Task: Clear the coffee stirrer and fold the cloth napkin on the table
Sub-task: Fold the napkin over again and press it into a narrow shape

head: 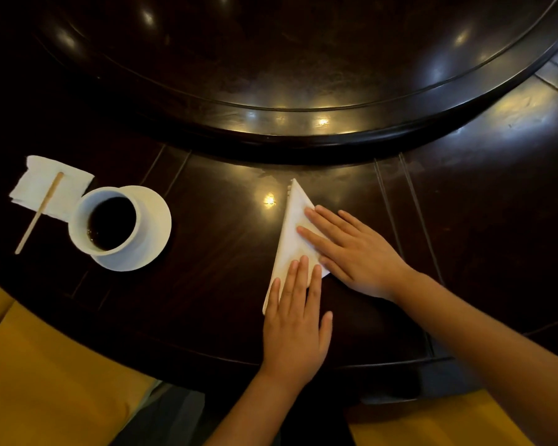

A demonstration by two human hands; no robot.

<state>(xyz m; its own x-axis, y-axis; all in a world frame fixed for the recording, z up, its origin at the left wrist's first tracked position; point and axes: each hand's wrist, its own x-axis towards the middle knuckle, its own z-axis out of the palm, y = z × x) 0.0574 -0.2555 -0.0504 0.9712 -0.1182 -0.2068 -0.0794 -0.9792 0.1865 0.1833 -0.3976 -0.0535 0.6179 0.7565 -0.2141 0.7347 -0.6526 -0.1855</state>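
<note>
Napkin [291, 233] folded to a triangle on bench [207, 284], pressed flat under left hand [295, 312] and right hand [356, 252], fingers straight. Stirrer [40, 212] on tissue [47, 188] beside cup [108, 222].

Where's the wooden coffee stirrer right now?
In the head view the wooden coffee stirrer is at the far left of the table, lying slantwise across a white paper napkin, just left of the coffee cup.
</note>
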